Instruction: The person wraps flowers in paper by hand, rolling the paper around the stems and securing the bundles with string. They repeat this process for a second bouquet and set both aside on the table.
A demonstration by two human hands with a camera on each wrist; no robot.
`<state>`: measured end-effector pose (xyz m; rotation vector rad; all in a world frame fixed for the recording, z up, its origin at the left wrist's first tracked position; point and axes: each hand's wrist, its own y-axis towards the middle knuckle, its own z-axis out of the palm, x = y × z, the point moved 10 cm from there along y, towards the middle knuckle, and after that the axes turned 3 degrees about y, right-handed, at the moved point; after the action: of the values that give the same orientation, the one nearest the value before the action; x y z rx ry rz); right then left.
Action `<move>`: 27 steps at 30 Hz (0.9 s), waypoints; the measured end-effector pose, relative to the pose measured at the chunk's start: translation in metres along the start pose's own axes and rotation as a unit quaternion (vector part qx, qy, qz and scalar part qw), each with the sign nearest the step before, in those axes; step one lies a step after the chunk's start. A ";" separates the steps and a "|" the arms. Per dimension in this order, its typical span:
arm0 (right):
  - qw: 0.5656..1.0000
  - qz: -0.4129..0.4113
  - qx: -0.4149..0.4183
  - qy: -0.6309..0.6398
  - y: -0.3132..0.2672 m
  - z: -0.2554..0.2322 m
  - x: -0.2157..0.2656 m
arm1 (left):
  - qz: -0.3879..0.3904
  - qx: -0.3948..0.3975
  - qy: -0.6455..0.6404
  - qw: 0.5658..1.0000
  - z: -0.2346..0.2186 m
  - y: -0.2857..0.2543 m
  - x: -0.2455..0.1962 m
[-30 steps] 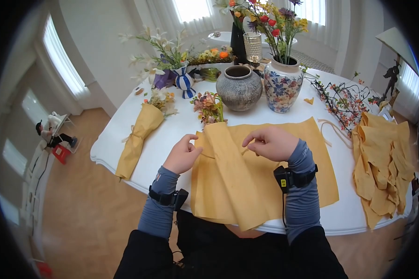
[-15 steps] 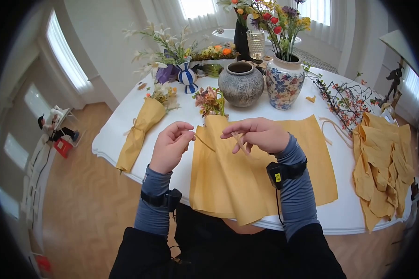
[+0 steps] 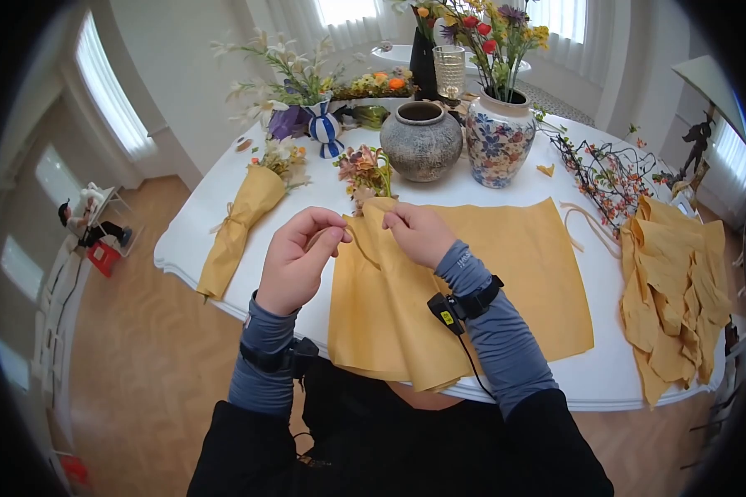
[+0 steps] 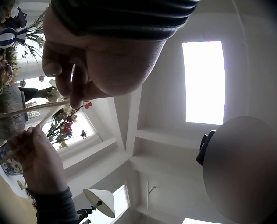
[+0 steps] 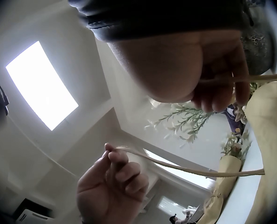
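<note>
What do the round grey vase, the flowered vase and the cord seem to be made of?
Round grey vase: probably matte stoneware, by its rough, mottled skin. Flowered vase: likely glazed ceramic, smooth with a faint sheen. Cord: perhaps dull paper or raffia, tan and stringy.

Blue-and-white striped vase; yellow-tan wrapping paper.
</note>
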<state>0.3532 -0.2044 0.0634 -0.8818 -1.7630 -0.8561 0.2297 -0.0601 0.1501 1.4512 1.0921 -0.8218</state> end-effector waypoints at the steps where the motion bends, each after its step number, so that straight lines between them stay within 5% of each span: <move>1: 0.998 -0.043 0.012 -0.048 -0.002 0.009 0.006 | 0.008 0.009 0.002 1.000 0.004 0.001 -0.001; 3: 0.991 -0.087 0.025 -0.097 -0.008 0.019 0.022 | 0.019 0.018 0.001 1.000 0.011 0.006 -0.003; 5: 0.973 -0.061 0.197 -0.105 -0.022 0.052 0.026 | 0.029 0.026 0.000 0.999 0.017 0.010 -0.004; 8: 0.960 -0.106 0.239 -0.104 -0.036 0.064 0.042 | 0.041 0.024 0.020 0.999 0.023 0.017 0.001; 11: 0.962 -0.115 0.225 -0.101 -0.033 0.071 0.038 | 0.060 0.029 0.017 0.998 0.032 0.018 0.004; 14: 0.980 -0.063 0.186 -0.030 -0.021 0.062 0.026 | 0.106 -0.055 0.064 0.991 0.024 0.013 0.002; 16: 0.982 -0.058 0.178 -0.003 -0.017 0.059 0.019 | 0.051 -0.130 0.045 0.989 0.006 0.011 0.033; 19: 0.983 -0.052 0.175 -0.001 -0.013 0.056 0.017 | -0.068 -0.035 0.003 0.997 0.011 0.008 0.073; 27: 0.983 -0.048 0.164 -0.072 -0.018 0.049 0.019 | -0.105 0.019 0.029 0.994 0.018 -0.006 0.099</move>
<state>0.3111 -0.1688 0.0633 -0.6575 -2.0142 -0.5479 0.2593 -0.0598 0.0535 1.4146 1.2959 -0.9568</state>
